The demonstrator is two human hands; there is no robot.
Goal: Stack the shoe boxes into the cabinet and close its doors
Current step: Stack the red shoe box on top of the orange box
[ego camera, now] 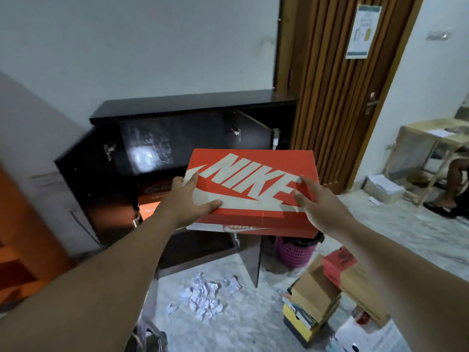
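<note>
Two open cabinet doors (253, 133) (dark) flank the held shoe box (253, 189).

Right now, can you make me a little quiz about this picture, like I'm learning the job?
1. True or false: the cabinet doors are closed.
2. How many hands hold the orange Nike shoe box? A) none B) one C) two
3. Fill in: the pink ____ stands on the floor below the box.

Key
1. False: both doors stand open.
2. C: the left hand and right hand hold its two ends.
3. basket
</note>
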